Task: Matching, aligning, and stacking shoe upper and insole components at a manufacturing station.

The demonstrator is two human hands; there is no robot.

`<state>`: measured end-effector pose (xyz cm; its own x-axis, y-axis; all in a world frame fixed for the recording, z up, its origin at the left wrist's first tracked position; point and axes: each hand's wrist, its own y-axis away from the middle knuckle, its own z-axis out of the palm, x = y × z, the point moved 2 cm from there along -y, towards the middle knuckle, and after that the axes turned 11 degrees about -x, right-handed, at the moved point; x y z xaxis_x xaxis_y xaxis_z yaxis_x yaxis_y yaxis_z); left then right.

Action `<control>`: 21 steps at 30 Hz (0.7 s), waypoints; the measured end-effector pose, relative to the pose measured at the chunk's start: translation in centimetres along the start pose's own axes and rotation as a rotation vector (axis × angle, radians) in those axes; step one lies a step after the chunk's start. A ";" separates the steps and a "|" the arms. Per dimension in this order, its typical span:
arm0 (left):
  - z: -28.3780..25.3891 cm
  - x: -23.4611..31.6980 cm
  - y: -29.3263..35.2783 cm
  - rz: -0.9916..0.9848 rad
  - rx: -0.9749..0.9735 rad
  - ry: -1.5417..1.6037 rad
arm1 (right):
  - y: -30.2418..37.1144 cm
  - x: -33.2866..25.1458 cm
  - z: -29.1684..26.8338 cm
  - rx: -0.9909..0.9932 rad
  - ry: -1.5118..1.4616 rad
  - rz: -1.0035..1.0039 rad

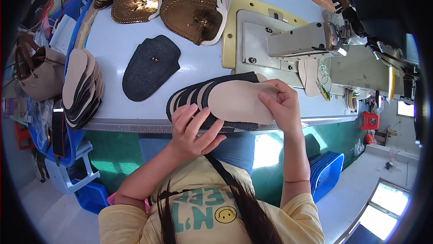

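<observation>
A beige insole-shaped piece [239, 102] lies on top of a fanned row of black and beige pieces [178, 99] at the table's front edge. My right hand [285, 106] grips its right end, thumb on top and fingers beneath. Just left of it, my left hand [195, 131] hovers over the front edge of the row with fingers spread, holding nothing. A single black shoe-upper piece [151, 70] with a small shiny spot rests farther left on the table.
Bronze pieces with white edges [191, 9] lie fanned at the back. A sewing machine [297, 41] stands to the right, thread snips [325, 93] beside it. At left are stacked insole pieces [76, 79] and a handbag [43, 74]. Blue baskets [328, 174] sit below right.
</observation>
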<state>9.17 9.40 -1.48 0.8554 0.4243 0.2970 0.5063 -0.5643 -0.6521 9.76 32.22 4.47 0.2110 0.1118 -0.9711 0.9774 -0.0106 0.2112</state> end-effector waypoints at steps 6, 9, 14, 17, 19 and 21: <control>0.0 -0.5 -0.6 0.093 -0.213 0.114 | 0.2 0.4 -0.2 -0.007 0.030 -0.001; 0.0 -0.4 -0.9 0.066 -0.188 0.135 | 0.2 0.5 -0.3 0.027 -0.023 -0.053; 0.1 -0.2 -1.0 0.032 -0.188 0.102 | 0.0 0.8 -0.3 0.057 -0.093 -0.023; 0.4 -0.3 -0.8 0.025 -0.168 0.093 | 0.0 1.1 -0.4 0.045 -0.052 -0.020; 0.4 -0.2 -0.7 0.027 -0.171 0.083 | 0.2 1.2 -0.4 0.050 -0.047 -0.028; 0.5 -0.2 -0.7 0.029 -0.172 0.076 | 0.3 1.3 -0.4 0.057 -0.040 -0.035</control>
<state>8.62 10.06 -1.37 0.8726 0.3545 0.3359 0.4865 -0.6915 -0.5341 10.35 32.79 3.35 0.1755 0.0732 -0.9818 0.9832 -0.0640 0.1710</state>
